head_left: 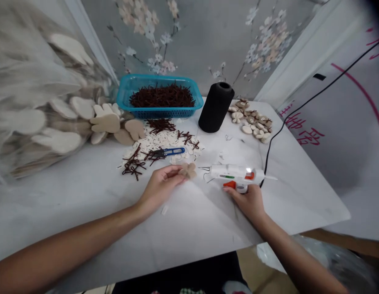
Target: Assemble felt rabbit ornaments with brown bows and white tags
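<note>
Between the thumb and fingers of my left hand (165, 181) is a small beige fabric piece (189, 170) with rounded lobes. My right hand (249, 200) is wrapped round the handle of a white glue gun (229, 171) with an orange trigger. The gun's metal nozzle points left, a short way right of the fabric piece and apart from it. Behind my left hand, blue-handled snips (174, 151) lie among small white tags (165, 141) and dark brown bows (134, 165). A single white tag (164, 210) lies nearer me on the table.
A blue basket (159, 112) of brown bows stands at the back, beside a black thread cone (216, 107). Stuffed beige pieces (257, 122) are piled at the back right. A clear bag (39, 94) of larger pieces fills the left. A black cable (277, 132) runs down to the glue gun.
</note>
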Available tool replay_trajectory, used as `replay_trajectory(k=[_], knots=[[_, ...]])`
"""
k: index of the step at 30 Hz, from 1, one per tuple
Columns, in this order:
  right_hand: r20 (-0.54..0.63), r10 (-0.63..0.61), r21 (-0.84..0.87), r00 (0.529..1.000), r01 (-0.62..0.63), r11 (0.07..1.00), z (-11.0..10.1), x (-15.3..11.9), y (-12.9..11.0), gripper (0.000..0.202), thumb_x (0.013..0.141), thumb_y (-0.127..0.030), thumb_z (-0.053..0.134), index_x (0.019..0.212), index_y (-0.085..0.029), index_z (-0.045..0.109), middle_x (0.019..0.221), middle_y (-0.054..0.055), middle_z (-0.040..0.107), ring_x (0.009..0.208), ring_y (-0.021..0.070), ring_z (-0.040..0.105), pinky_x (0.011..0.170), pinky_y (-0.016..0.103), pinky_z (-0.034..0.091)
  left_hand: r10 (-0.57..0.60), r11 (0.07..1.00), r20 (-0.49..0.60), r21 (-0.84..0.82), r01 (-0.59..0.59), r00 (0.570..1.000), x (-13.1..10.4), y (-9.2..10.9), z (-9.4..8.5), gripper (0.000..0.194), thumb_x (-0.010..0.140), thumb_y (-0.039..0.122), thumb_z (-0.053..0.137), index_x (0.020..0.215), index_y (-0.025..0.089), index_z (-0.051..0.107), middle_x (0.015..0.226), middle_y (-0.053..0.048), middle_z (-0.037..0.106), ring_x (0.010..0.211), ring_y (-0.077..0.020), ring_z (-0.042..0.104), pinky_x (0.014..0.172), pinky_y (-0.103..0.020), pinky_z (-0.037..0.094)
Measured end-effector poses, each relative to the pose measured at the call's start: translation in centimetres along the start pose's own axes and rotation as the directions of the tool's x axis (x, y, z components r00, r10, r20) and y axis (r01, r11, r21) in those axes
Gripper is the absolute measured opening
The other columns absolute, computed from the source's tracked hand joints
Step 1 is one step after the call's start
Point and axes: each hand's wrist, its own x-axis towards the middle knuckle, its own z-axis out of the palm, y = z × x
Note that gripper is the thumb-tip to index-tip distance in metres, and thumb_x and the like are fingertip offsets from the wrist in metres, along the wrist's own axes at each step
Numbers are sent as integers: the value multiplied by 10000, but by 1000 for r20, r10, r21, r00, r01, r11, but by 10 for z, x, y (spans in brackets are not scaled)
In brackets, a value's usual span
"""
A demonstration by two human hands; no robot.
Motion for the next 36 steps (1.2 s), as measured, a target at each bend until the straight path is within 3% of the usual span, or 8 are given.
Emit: replay_trajectory(k=[3,8,14,19,36], knots=[[20,-24,-1,1000,24,1000,1,-3,0,390,646,-514,700,482,-170,615,447,9,575,435,166,528,418,247,392,-42,999,0,33,42,999,-3,2,2,195,725,298,716,864,180,647,784,-11,718,780,-150,683,738,-246,532],[-5,-11,-91,1000,11,996,1,-4,0,520,633,-546,692,358,-186,435,323,-26,411,321,106,393,327,218,262,-77,992,3,101,77,997,-6,6,7,227,719,360,737,750,172,613,678,11,694,683,-116,664,632,-189,505],[4,-71,-122,997,71,990,1,-3,-4,450,704,-479,641,423,-180,457,390,-8,501,368,122,482,368,212,349,-38,984,-1,171,38,999,-11,6,10,212,714,347,742,731,172,623,652,31,672,618,-82,622,547,-149,455],[-9,-120,-149,993,118,982,3,-4,-3,353,692,-431,623,469,-172,535,438,18,591,397,154,561,411,227,415,-14,986,17,164,11,1000,-13,3,10,203,714,347,742,745,177,634,685,24,687,648,-92,632,584,-159,474],[8,-114,-195,994,113,974,1,-5,-5,307,684,-372,587,461,-170,525,422,8,570,401,148,550,399,222,388,20,991,38,134,-25,999,-14,-1,8,194,736,348,727,762,179,635,728,21,697,699,-98,651,631,-157,485]])
